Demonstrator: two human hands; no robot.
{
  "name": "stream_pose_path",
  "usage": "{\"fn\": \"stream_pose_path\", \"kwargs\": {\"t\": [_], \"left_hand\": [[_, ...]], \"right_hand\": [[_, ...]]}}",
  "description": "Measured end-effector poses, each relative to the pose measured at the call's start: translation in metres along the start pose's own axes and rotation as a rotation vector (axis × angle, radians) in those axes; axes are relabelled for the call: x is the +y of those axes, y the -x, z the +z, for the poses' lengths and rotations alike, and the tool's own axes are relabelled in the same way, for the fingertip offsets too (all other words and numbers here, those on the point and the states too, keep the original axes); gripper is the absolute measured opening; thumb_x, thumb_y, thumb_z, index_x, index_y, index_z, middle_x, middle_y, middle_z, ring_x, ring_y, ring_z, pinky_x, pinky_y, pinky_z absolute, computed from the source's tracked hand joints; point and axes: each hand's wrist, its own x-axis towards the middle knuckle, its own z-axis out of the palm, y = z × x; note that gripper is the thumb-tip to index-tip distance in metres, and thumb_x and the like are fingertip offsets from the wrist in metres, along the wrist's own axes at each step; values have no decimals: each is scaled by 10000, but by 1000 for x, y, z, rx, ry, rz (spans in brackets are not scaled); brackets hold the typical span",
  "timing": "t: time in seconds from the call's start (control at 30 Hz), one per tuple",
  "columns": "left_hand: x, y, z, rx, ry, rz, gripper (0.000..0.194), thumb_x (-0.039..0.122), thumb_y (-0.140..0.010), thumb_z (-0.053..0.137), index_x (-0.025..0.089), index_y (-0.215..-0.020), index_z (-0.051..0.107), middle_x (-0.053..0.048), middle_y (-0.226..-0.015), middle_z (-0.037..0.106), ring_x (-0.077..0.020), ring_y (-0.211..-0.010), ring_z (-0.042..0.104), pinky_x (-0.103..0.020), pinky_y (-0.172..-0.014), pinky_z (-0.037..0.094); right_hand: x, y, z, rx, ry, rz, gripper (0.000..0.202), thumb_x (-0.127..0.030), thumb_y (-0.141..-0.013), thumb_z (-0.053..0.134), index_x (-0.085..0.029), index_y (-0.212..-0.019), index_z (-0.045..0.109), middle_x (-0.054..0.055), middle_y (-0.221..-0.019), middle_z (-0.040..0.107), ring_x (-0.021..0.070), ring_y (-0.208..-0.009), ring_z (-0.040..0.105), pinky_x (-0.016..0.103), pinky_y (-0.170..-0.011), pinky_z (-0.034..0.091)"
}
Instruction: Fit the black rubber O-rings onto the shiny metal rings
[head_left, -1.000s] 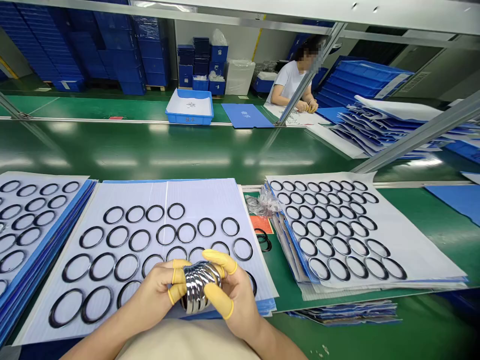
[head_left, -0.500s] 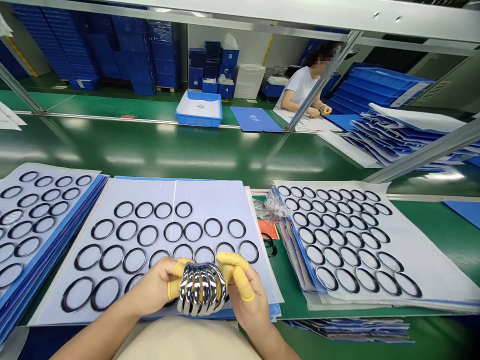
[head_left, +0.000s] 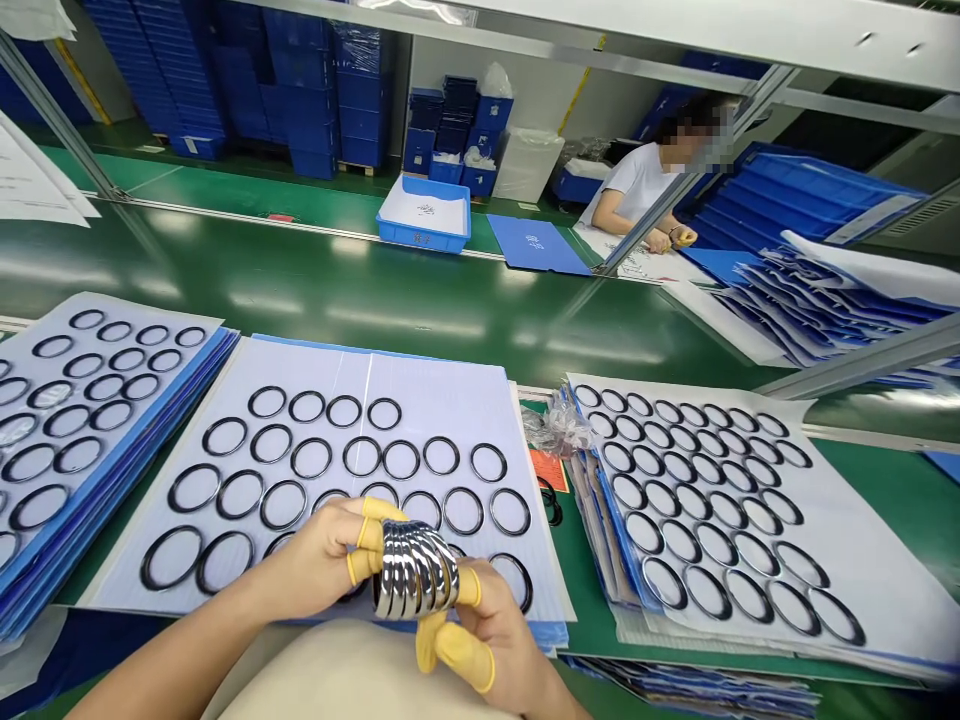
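Several shiny metallic rings (head_left: 417,570) are bunched side by side between my hands, above the front edge of the middle sheet. My left hand (head_left: 330,556) grips their left end with yellow-covered fingertips. At their right end, my right hand (head_left: 484,625) has one covered finger on the rings, while its thumb and another fingertip are below them. Beyond my hands, rows of dark rings (head_left: 311,458) lie flat on the white middle sheet (head_left: 442,395).
More rings lie on a stacked sheet (head_left: 187,350) at left and another (head_left: 832,500) at right. Crumpled plastic (head_left: 562,425) sits between stacks. Across the green table are a blue tray (head_left: 424,240), a blue board (head_left: 536,243), metal posts and a seated person (head_left: 637,180).
My right hand has moved lower, its thumb now beneath the rings. The bunch has turned and is pressed closer together. The whole view has shifted and tilted slightly.
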Motion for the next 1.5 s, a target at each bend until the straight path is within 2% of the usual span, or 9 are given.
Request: {"fn": "stream_pose_path", "kwargs": {"t": [0.23, 0.47, 0.63, 0.77, 0.97, 1.07, 1.17, 1.33, 1.5], "left_hand": [[2, 0, 1, -4, -91, 23, 300, 267, -951, 490, 170, -807, 734, -75, -818, 664, -151, -786, 604, -221, -743, 490], [11, -3, 4, -65, -230, 109, 252, 79, -905, 473, 151, -845, 707, -78, -910, 669, -163, -836, 619, -235, -758, 477], [15, -6, 5, -119, -217, 120, 231, 56, -881, 487, 150, -888, 699, -76, -917, 660, -170, -845, 602, -251, -767, 469], [13, -8, 7, -113, -69, -11, 232, 51, -860, 507, 155, -775, 696, -46, -842, 641, -136, -771, 578, -213, -707, 462], [2, -14, 12, -105, 254, -229, 164, 20, -733, 573, 128, -663, 675, -9, -696, 573, -111, -649, 490, -198, -609, 421], [-1, -15, 14, -123, 357, -315, 109, 102, -744, 639, 117, -651, 695, -20, -699, 580, -117, -643, 479, -217, -608, 420], [-3, -14, 15, -108, 413, -364, 152, 213, -742, 717, 111, -630, 704, -23, -687, 580, -117, -641, 473, -218, -607, 419], [-5, -14, 16, -85, 485, -438, 237, 287, -682, 788, 101, -574, 689, -16, -648, 570, -104, -613, 448, -204, -586, 404], [-5, -15, 17, -74, 505, -461, 250, 292, -665, 796, 103, -553, 679, -12, -633, 576, -97, -591, 446, -194, -565, 397]], "right_hand": [[0, 1, 1, -34, -6, 26, 450, -485, -882, 488, -169, -614, 663, 24, -499, 575, 122, -486, 455, 240, -532, 404], [-7, -3, 3, -116, -61, 70, 404, -506, -844, 535, -165, -701, 695, 25, -541, 620, 134, -525, 524, 250, -634, 486], [-12, -5, 5, -186, -184, 6, 298, -438, -858, 567, -182, -920, 708, 26, -634, 689, 134, -579, 608, 221, -652, 504], [-11, -2, 4, -209, -102, -11, 364, -497, -850, 545, -171, -903, 698, 43, -691, 697, 150, -639, 614, 256, -763, 496], [-10, 1, 2, -220, 48, 61, 543, -650, -816, 473, -152, -762, 682, 51, -659, 654, 158, -613, 557, 253, -715, 487], [-11, 1, 2, -255, 68, 90, 602, -697, -816, 435, -153, -761, 689, 58, -676, 668, 172, -662, 589, 267, -773, 477], [-10, 3, 2, -272, 106, 167, 678, -758, -794, 402, -145, -781, 693, 66, -708, 671, 182, -699, 588, 277, -797, 461], [-11, 4, 2, -257, 86, 117, 630, -735, -772, 467, -145, -765, 689, 54, -666, 637, 170, -625, 526, 287, -745, 461], [-16, 0, 1, -233, 58, 80, 497, -610, -833, 480, -165, -719, 670, 54, -654, 632, 200, -725, 582, 295, -803, 466]]}}
